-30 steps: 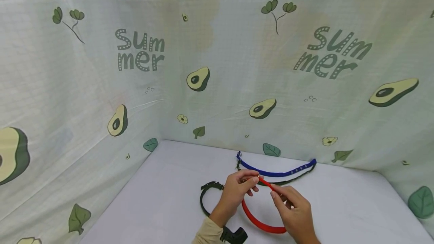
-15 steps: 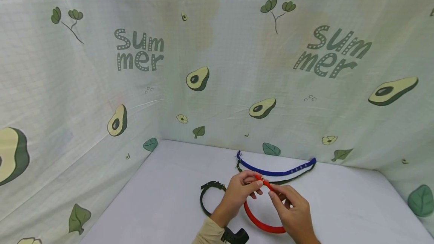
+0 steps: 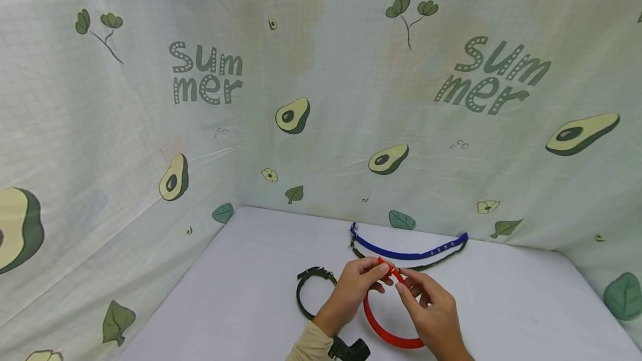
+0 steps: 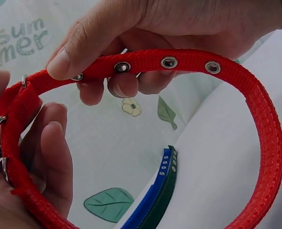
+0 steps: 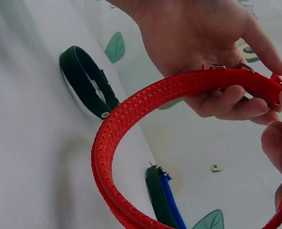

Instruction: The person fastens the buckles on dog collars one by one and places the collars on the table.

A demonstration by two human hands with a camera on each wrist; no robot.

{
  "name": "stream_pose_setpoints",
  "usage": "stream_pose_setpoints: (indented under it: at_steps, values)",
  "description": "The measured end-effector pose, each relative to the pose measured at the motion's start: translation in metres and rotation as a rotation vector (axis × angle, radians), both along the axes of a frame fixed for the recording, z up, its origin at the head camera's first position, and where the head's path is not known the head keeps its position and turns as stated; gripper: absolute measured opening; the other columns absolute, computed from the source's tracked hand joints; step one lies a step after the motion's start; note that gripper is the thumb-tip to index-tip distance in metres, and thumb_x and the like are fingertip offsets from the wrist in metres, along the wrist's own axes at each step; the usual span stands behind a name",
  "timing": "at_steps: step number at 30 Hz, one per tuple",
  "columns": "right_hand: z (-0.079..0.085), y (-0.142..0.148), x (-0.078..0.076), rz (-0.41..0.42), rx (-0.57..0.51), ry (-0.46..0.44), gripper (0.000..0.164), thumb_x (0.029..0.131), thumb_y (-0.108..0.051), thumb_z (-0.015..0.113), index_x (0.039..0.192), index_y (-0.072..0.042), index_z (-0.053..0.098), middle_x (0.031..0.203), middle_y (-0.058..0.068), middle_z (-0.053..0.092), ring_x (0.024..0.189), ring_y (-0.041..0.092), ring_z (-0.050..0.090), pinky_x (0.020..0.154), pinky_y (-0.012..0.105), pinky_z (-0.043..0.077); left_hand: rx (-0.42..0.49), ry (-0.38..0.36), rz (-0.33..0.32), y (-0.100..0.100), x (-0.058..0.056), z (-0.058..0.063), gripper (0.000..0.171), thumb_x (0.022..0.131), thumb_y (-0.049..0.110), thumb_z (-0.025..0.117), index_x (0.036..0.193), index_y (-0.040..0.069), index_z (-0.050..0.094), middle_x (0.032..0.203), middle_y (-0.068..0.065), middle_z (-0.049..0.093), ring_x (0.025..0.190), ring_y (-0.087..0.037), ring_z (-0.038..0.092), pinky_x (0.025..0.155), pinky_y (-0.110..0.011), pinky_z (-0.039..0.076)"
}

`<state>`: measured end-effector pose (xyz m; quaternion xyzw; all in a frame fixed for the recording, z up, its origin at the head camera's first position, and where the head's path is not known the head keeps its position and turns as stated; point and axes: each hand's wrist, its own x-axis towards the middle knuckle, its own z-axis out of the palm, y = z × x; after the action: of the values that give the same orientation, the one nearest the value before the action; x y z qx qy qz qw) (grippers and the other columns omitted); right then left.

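A red collar [image 3: 396, 340] is held up in a loop between both hands above the white table. My left hand [image 3: 351, 291] pinches it at the buckle end, where a metal buckle [image 4: 24, 82] and rings show in the left wrist view. With thumb and fingertips, my right hand [image 3: 433, 308] grips the strap end lined with metal eyelets [image 4: 169, 62]. That strap runs into the buckle, and a short red tip stands up past my left thumb. Fingers partly hide how far the strap passes through.
A dark green collar [image 3: 302, 302] lies in a ring left of the hands. Behind them, a blue collar [image 3: 401, 255] and another dark green one [image 3: 426, 266] lie together near the cloth wall [image 3: 341, 194]. My left wrist bears a black device [image 3: 349, 350].
Both hands have drawn slightly closer together. A red tip now shows above my left thumb, where earlier the strap ended at the fingertips. The collars on the table have not moved.
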<state>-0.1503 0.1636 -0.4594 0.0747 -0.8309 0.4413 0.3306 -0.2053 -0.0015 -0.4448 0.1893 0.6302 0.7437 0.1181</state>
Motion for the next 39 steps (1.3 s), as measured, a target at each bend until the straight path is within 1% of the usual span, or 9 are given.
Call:
stream_pose_setpoints:
  at_steps: [4, 7, 14, 18, 22, 25, 29, 31, 39]
  values:
    - [0.002, -0.003, 0.0, -0.014, -0.013, -0.032, 0.035, 0.08, -0.001, 0.083, 0.111, -0.011, 0.073, 0.081, -0.009, 0.063, 0.063, 0.007, 0.056, 0.052, 0.021, 0.046, 0.012, -0.012, -0.009, 0.0, 0.001, 0.001, 0.032, 0.102, 0.027, 0.059, 0.112, -0.001, 0.07, 0.101, -0.008, 0.071, 0.089, -0.015, 0.067, 0.075, -0.025, 0.055]
    - [0.004, -0.005, 0.001, -0.023, -0.028, -0.061, 0.034, 0.081, -0.003, 0.083, 0.112, -0.011, 0.072, 0.081, -0.009, 0.062, 0.062, 0.008, 0.056, 0.052, 0.022, 0.048, 0.011, -0.018, -0.012, 0.0, 0.003, 0.001, 0.03, 0.102, 0.026, 0.06, 0.111, -0.001, 0.07, 0.099, -0.005, 0.071, 0.089, -0.015, 0.066, 0.075, -0.026, 0.055]
    - [0.005, -0.007, 0.002, -0.001, -0.064, -0.098, 0.033, 0.085, -0.005, 0.08, 0.115, -0.011, 0.07, 0.081, -0.007, 0.062, 0.061, 0.01, 0.057, 0.055, 0.025, 0.053, -0.009, -0.027, -0.009, 0.002, 0.003, 0.002, 0.027, 0.099, 0.023, 0.064, 0.107, -0.002, 0.071, 0.093, -0.003, 0.07, 0.087, -0.015, 0.064, 0.076, -0.027, 0.054]
    - [0.005, -0.008, 0.003, 0.015, -0.088, -0.103, 0.032, 0.085, -0.006, 0.08, 0.115, -0.011, 0.07, 0.081, -0.007, 0.063, 0.061, 0.01, 0.058, 0.055, 0.025, 0.054, 0.003, -0.036, -0.04, 0.003, 0.002, -0.001, 0.026, 0.098, 0.021, 0.065, 0.109, -0.002, 0.071, 0.093, -0.003, 0.07, 0.086, -0.015, 0.064, 0.076, -0.027, 0.054]
    - [0.006, -0.008, 0.004, 0.037, -0.115, -0.089, 0.033, 0.085, -0.004, 0.08, 0.116, -0.011, 0.07, 0.081, -0.006, 0.063, 0.06, 0.011, 0.058, 0.054, 0.025, 0.053, 0.024, -0.04, -0.057, 0.006, 0.002, -0.004, 0.026, 0.097, 0.02, 0.067, 0.114, 0.001, 0.069, 0.098, -0.002, 0.069, 0.087, -0.015, 0.063, 0.076, -0.027, 0.053]
    - [0.006, -0.008, 0.004, 0.052, -0.126, -0.067, 0.032, 0.085, -0.004, 0.079, 0.115, -0.008, 0.07, 0.08, -0.005, 0.063, 0.059, 0.01, 0.058, 0.053, 0.023, 0.052, 0.059, -0.047, -0.03, 0.007, 0.002, -0.004, 0.028, 0.097, 0.021, 0.067, 0.116, 0.002, 0.067, 0.101, -0.004, 0.069, 0.088, -0.016, 0.062, 0.075, -0.027, 0.053]
    - [0.008, -0.008, 0.004, 0.057, -0.129, -0.045, 0.03, 0.086, -0.006, 0.079, 0.116, -0.005, 0.071, 0.08, -0.004, 0.063, 0.058, 0.01, 0.057, 0.052, 0.021, 0.05, 0.114, -0.049, 0.007, 0.009, 0.004, -0.002, 0.028, 0.098, 0.021, 0.065, 0.116, -0.002, 0.067, 0.101, -0.006, 0.068, 0.09, -0.016, 0.062, 0.074, -0.025, 0.053]
    - [0.008, -0.007, 0.004, 0.052, -0.128, -0.046, 0.03, 0.086, -0.007, 0.079, 0.115, -0.005, 0.071, 0.079, -0.005, 0.063, 0.058, 0.009, 0.057, 0.052, 0.021, 0.05, 0.13, -0.046, 0.014, 0.01, 0.006, 0.0, 0.028, 0.098, 0.02, 0.065, 0.115, -0.003, 0.067, 0.101, -0.006, 0.068, 0.09, -0.016, 0.061, 0.073, -0.023, 0.053]
    - [0.014, -0.007, 0.006, -0.01, -0.105, -0.161, 0.022, 0.088, -0.02, 0.08, 0.107, -0.011, 0.075, 0.074, -0.005, 0.062, 0.061, 0.011, 0.057, 0.055, 0.024, 0.052, 0.108, -0.045, 0.013, 0.008, 0.008, 0.001, 0.025, 0.097, 0.019, 0.067, 0.115, 0.001, 0.07, 0.102, -0.006, 0.068, 0.087, -0.017, 0.061, 0.075, -0.024, 0.053]
